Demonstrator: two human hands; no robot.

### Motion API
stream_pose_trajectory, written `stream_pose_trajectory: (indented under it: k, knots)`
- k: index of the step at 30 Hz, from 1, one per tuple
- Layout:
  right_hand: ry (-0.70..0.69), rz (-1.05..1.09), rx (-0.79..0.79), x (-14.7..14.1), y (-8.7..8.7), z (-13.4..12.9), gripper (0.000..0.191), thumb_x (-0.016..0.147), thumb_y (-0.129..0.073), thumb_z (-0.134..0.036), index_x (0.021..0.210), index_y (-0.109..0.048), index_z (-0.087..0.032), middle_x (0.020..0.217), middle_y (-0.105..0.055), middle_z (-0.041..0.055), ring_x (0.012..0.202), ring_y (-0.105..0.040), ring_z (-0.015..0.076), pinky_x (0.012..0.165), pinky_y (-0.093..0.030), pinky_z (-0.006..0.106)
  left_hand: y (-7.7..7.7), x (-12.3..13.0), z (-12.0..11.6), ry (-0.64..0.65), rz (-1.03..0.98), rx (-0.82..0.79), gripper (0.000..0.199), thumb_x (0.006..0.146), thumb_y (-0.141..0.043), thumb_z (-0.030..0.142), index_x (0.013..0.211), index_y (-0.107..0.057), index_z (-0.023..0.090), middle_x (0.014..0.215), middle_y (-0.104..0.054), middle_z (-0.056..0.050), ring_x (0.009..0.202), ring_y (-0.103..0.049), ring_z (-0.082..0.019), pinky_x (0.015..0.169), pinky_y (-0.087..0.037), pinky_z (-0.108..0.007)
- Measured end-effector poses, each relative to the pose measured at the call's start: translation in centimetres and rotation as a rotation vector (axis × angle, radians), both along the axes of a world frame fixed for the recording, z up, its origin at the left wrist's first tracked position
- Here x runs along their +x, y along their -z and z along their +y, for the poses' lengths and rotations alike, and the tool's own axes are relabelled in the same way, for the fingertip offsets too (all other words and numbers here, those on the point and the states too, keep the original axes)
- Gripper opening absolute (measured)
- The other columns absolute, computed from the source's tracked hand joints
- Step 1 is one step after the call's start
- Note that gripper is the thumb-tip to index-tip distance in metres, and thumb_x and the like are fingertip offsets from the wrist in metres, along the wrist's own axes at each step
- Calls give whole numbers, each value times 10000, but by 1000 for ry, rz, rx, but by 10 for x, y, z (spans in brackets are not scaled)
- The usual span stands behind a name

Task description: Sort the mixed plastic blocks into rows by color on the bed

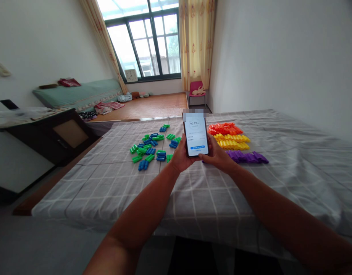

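A lit smartphone (196,133) is held upright over the bed, its screen showing "90.22" and a blue button. My left hand (182,154) wraps its lower left side, and my right hand (214,154) grips the lower right with the thumb at the bottom edge. To the left lie scattered green pieces (137,158) and blue pieces (161,155), small and tube-like. On the right are orange pieces (226,128) in a heap, yellow pieces (233,142) in rows, and a row of purple pieces (247,157). The phone and hands hide some of the pieces.
A grey checked sheet (193,194) covers the bed. Dark cabinet (50,133) stands at the left. Beyond are a wooden platform (155,107) with clothes, a pink chair (196,87) with a plush toy, and a clock (131,75) by the window.
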State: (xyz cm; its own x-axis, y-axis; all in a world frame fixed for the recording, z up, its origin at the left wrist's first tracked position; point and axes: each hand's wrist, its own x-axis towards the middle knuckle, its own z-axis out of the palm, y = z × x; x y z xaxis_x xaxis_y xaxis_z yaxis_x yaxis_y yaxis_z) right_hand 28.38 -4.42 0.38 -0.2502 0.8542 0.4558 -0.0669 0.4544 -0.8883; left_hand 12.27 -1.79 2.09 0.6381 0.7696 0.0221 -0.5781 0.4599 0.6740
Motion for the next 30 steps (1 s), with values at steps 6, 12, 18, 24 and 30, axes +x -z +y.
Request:
stream_pose_trajectory:
  k: [6,12,18,24,30]
  knots:
    - [38,-10,-7,-1,3,1,905,726,-782,-416,1458,-271,-271,1423,-475,141,1234,-547,299,1033,-468,501,-1,1,-1,-31,9,11,643,971,-253,587,1392,-499,168,1227,-658,-168,1114,-637,-315,874,-546,-474]
    - [11,-3,8,0,2,0,888,731,-780,-404,1454,-279,-281,1425,-476,130,1219,-556,289,1032,-468,490,-2,0,-2,-28,9,-11,658,964,-267,601,1400,-490,161,1232,-654,-179,1121,-634,-324,862,-552,-477]
    - [-3,19,6,-1,1,-1,894,729,-781,-412,1455,-277,-278,1419,-482,129,1253,-530,295,1022,-479,469,1,-1,1,-37,2,-17,651,966,-280,594,1380,-507,146,1197,-672,-178,1080,-658,-313,865,-553,-488]
    - [-14,27,-32,2,-8,-3,821,765,-729,-489,1446,-325,-270,1366,-544,117,1201,-570,288,1013,-483,484,-1,0,-2,-15,-27,-25,619,976,-278,570,1409,-472,173,1230,-658,-172,1096,-651,-310,919,-509,-558]
    - [66,119,-3,7,-18,-4,634,837,-645,-498,1379,-423,-256,1358,-569,88,1254,-527,274,1048,-454,467,2,4,-8,76,0,3,588,982,-290,546,1397,-486,179,1222,-665,-162,1094,-653,-306,957,-476,-584]
